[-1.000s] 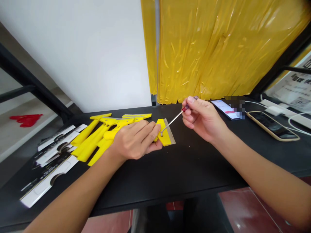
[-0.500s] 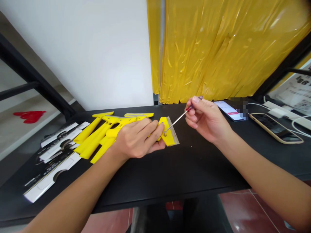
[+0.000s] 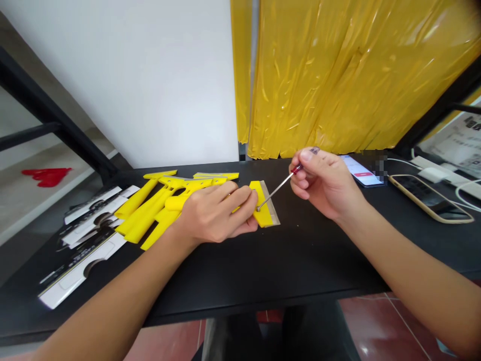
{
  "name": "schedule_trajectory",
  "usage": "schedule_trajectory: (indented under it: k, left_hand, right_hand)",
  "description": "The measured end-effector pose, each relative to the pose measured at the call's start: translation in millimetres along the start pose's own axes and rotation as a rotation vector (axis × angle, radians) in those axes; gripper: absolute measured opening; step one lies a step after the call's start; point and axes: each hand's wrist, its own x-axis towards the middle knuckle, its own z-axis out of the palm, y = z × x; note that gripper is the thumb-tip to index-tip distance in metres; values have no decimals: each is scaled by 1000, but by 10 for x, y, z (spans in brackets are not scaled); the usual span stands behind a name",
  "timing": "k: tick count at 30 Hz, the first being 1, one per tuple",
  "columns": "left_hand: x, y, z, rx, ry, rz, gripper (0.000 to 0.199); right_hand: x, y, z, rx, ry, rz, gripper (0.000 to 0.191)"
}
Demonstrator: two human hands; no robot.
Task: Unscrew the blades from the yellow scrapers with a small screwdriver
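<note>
- 2 hands work over a black surface (image 3: 263,271).
- The left hand (image 3: 214,215) lies on a yellow scraper (image 3: 261,213). Its fingers (image 3: 240,200) are closed and press the scraper down.
- The right hand (image 3: 326,185) has its fingers (image 3: 306,158) pinched tight on a small screwdriver (image 3: 280,189) with a red handle. The tip touches a little screw (image 3: 258,208) on the wide end of the scraper.
- The scraper sits near the middle of the surface, with a thin metal blade (image 3: 272,210) on its far edge.
- It looks light and stiff, like hard plastic. The blade may be sharp, so the yellow handle seems the best place to hold.
- More yellow scrapers (image 3: 145,213) lie in a heap just by the left hand and may get in its way. White packs (image 3: 80,271) lie past them.
- To the right are a phone in a gold case (image 3: 430,200) and another phone (image 3: 361,169).
- A yellow plastic sheet (image 3: 338,75) hangs behind.
</note>
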Motion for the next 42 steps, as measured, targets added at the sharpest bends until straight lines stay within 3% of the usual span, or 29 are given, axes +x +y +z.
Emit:
schedule_trajectory:
  k: [5,12,42]
  left_hand:
    - [-4,2,13,-15,36,21,24]
    - [-45,23,35,-75,53,-16,41]
    - [-24,50,19,-56,2,41,32]
  right_hand:
    - [1,5,4,4,-3,1,26]
    - [0,11,2,5,-1,9,27]
    - [-11,-9,-1,-42,32,-37,30]
